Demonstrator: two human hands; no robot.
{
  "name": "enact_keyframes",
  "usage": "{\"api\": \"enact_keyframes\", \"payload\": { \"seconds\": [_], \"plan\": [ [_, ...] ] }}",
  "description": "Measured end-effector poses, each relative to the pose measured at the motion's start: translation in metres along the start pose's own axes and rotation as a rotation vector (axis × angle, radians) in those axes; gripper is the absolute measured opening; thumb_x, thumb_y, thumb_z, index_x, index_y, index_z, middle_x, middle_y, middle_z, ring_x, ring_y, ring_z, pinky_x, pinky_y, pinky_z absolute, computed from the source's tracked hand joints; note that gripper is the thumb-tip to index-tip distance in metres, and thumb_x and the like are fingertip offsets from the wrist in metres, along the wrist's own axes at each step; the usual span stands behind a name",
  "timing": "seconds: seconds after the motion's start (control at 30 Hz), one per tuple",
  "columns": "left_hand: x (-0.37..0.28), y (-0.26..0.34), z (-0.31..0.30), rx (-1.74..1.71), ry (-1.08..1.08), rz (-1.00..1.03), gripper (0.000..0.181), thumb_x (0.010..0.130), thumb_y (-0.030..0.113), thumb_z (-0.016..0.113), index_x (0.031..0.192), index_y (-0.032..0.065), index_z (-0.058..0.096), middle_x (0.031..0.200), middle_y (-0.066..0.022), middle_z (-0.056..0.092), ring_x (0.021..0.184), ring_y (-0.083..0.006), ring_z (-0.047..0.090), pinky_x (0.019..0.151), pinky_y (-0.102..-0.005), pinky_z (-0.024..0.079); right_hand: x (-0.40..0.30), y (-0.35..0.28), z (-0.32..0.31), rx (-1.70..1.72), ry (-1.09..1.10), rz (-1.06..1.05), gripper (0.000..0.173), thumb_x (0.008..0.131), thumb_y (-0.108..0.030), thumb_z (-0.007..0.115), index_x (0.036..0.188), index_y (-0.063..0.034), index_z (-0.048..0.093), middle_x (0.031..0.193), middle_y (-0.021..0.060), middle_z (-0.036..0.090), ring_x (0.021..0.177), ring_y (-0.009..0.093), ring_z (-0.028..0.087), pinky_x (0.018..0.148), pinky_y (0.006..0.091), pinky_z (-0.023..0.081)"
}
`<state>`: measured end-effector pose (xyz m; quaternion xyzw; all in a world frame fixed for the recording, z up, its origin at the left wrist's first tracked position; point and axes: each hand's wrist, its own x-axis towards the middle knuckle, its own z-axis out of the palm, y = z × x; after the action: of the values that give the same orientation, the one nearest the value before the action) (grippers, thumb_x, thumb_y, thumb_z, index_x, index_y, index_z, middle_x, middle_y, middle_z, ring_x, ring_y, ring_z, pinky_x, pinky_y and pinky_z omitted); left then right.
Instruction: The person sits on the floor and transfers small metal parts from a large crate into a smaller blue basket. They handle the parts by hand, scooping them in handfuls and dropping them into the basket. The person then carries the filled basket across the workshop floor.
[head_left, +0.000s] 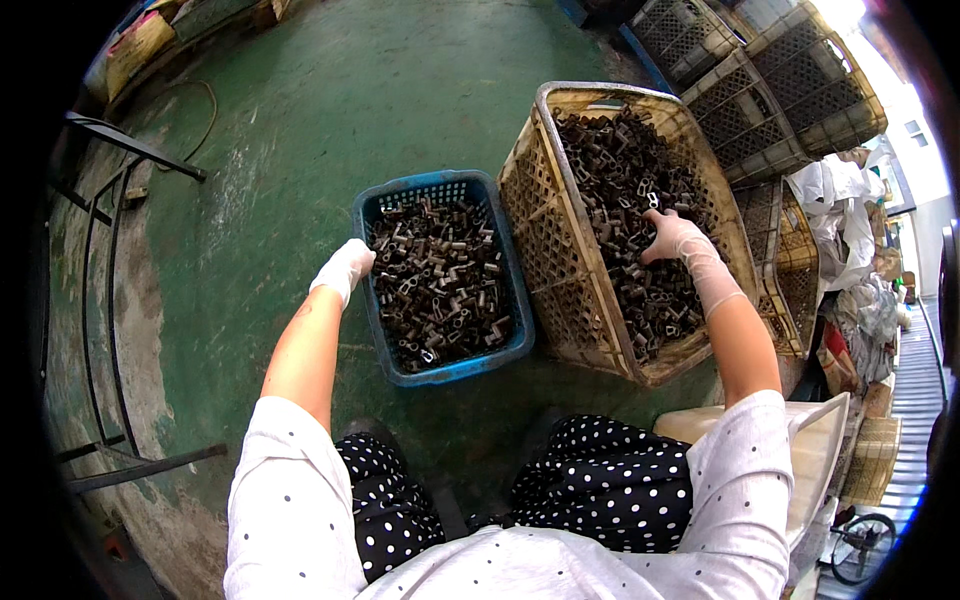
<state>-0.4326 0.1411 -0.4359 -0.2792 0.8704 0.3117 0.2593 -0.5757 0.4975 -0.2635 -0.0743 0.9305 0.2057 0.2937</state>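
Observation:
My left hand (349, 266), in a thin white glove, grips the left rim of a blue plastic basket (442, 371) on the floor. Small dark metal parts (442, 277), many with round holes, fill much of that basket. To its right stands a larger, dirty cream plastic crate (551, 225) with lattice walls, heaped with similar metal parts (622, 165). Gloved too, my right hand (670, 238) reaches over this heap with thumb and fingers apart. Its fingertips are at the parts, beside a shiny one (652, 200); whether they touch any is hard to tell.
Stacked lattice crates (750, 97) rise at the upper right. White plastic bags (836, 195) lie below them. A black metal frame (112, 300) stands on the left of the green floor (285, 150), near a thin hose (214, 112). A pale bin (810, 442) sits by my right arm.

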Motion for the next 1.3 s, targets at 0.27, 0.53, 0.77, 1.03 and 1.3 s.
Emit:
{"api": "enact_keyframes", "payload": {
  "seconds": [0.27,0.53,0.77,1.03,1.3],
  "plan": [
    [0.006,-0.004,0.003,0.072,0.041,0.069,0.027,0.071,0.021,0.048,0.082,-0.0028,0.052,0.08,-0.0181,0.054,0.08,-0.0288,0.051,0.066,-0.0325,0.039,-0.009,0.003,0.005,-0.023,0.129,-0.046,0.067,0.051,-0.034,0.063,0.111,-0.0201,0.035,0.112,0.0149,0.032,0.096,0.03,0.04,0.079,0.0348,0.037],
    [0.004,0.0,-0.007,0.111,-0.025,0.05,0.026,0.07,0.02,0.049,0.078,-0.0041,0.053,0.07,-0.0146,0.054,0.065,-0.0239,0.053,0.058,-0.0326,0.039,-0.004,0.019,0.013,0.081,0.139,-0.108,0.064,0.05,-0.034,0.062,0.108,-0.0202,0.037,0.109,0.0099,0.036,0.096,0.027,0.04,0.08,0.0344,0.035],
    [-0.002,0.004,-0.005,0.064,-0.001,0.049,0.025,0.071,0.02,0.049,0.078,-0.0041,0.053,0.071,-0.0151,0.054,0.068,-0.0245,0.052,0.06,-0.0331,0.038,0.008,0.013,-0.002,0.0,-0.077,-0.061,0.076,0.051,-0.038,0.063,0.116,-0.0182,0.028,0.118,0.0117,0.026,0.103,0.026,0.034,0.083,0.0344,0.033],
    [0.007,-0.004,-0.008,0.061,-0.034,0.025,0.024,0.07,0.019,0.05,0.078,-0.0035,0.054,0.071,-0.0152,0.055,0.067,-0.0244,0.053,0.059,-0.032,0.04,0.0,0.019,0.007,0.046,0.041,-0.195,0.065,0.05,-0.037,0.059,0.108,-0.0174,0.038,0.106,0.0132,0.037,0.093,0.027,0.042,0.077,0.0348,0.036],
    [0.0,0.006,-0.014,0.115,-0.053,0.055,0.025,0.067,0.02,0.051,0.077,-0.0034,0.054,0.071,-0.015,0.055,0.065,-0.0229,0.053,0.058,-0.0311,0.04,0.013,0.022,0.003,0.16,-0.017,-0.158,0.063,0.048,-0.031,0.062,0.106,-0.0146,0.042,0.101,0.0126,0.045,0.089,0.025,0.046,0.076,0.0317,0.037]
  ]
}}
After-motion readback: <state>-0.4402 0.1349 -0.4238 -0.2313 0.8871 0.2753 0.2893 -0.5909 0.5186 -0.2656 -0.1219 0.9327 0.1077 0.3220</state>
